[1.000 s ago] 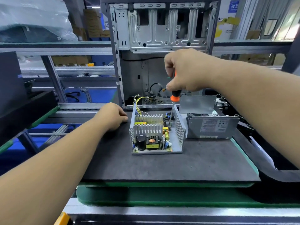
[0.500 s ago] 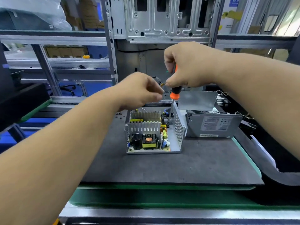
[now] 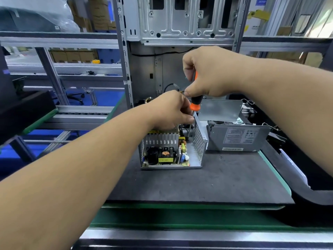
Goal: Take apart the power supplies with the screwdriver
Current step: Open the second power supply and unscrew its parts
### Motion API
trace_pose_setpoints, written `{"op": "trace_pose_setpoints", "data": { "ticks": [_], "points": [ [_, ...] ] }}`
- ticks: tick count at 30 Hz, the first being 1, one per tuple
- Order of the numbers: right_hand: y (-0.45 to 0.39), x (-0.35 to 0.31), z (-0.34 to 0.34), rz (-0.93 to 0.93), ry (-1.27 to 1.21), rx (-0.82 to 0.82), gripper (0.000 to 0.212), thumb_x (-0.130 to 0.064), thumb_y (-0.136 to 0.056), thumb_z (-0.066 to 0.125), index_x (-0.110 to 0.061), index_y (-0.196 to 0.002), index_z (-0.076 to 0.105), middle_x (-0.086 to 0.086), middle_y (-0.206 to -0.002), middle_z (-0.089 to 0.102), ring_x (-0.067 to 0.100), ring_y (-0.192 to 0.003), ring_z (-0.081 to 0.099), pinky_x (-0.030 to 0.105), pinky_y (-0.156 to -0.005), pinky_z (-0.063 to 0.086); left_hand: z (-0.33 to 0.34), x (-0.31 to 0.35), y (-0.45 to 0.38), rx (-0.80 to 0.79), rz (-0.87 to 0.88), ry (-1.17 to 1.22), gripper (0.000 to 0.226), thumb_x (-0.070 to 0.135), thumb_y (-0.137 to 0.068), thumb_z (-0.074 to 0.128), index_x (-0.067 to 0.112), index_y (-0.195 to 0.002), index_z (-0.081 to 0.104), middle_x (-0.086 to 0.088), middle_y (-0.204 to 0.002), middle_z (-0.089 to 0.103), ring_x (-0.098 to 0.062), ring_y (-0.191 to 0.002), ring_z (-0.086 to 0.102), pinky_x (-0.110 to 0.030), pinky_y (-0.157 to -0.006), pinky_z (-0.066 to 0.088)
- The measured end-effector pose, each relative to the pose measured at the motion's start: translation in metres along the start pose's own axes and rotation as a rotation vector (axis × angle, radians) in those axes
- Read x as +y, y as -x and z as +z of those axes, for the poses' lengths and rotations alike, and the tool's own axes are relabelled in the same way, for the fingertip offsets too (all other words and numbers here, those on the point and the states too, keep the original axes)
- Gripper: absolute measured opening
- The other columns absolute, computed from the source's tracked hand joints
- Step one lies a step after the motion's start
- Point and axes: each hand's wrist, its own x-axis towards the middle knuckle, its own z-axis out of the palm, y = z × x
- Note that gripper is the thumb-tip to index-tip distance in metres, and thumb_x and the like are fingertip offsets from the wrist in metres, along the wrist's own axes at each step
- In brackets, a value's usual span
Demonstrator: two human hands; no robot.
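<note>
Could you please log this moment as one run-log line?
step: unscrewing | right hand: grips screwdriver | left hand: at screwdriver shaft, grip unclear | open power supply: on mat

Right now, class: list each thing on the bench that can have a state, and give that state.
Open power supply: cover off, circuit board exposed, upright on the mat.
Second power supply: cased, lying behind on the right.
Screwdriver: upright, tip down inside the open unit.
Right hand: grips the screwdriver handle.
Left hand: fingers curled beside the shaft.
</note>
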Motion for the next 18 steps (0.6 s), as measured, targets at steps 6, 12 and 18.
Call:
{"op": "trace_pose_setpoints", "data": {
  "ticks": [6, 12, 18],
  "points": [
    [-0.0013, -0.0014, -0.0025, 0.006, 0.009, 0.037, 0.028, -0.029, -0.069, 0.084, -0.022, -0.082, 0.059, -0.007, -0.074, 0.061, 0.013, -0.057, 0.052, 0.026, -0.050, 0.035, -0.0006, -0.0032, 0.0002, 0.038, 0.015, 0.049, 0.025, 0.031, -0.090, 0.079, 0.023, -0.068, 0.070, 0.013, -0.050, 0.058, -0.001, -0.043, 0.046, -0.011, -0.043, 0.034],
    [-0.0027, -0.0052, -0.0030, 0.009, 0.021, 0.000, 0.027, -0.027, -0.071, 0.083, -0.022, -0.083, 0.059, -0.004, -0.074, 0.063, 0.014, -0.055, 0.052, 0.026, -0.050, 0.036, -0.0004, -0.0030, 0.0000, 0.028, 0.003, 0.025, 0.027, 0.031, -0.090, 0.078, 0.024, -0.067, 0.068, 0.012, -0.049, 0.057, 0.000, -0.044, 0.047, -0.011, -0.043, 0.034],
    [-0.0027, -0.0094, -0.0022, 0.002, 0.050, -0.028, 0.028, -0.027, -0.072, 0.083, -0.023, -0.081, 0.056, -0.004, -0.072, 0.060, 0.014, -0.058, 0.051, 0.027, -0.050, 0.034, 0.0001, -0.0022, -0.0005, 0.036, -0.002, -0.033, 0.034, 0.032, -0.090, 0.078, 0.029, -0.061, 0.060, 0.013, -0.047, 0.056, 0.005, -0.047, 0.051, -0.012, -0.043, 0.033]
  ]
}}
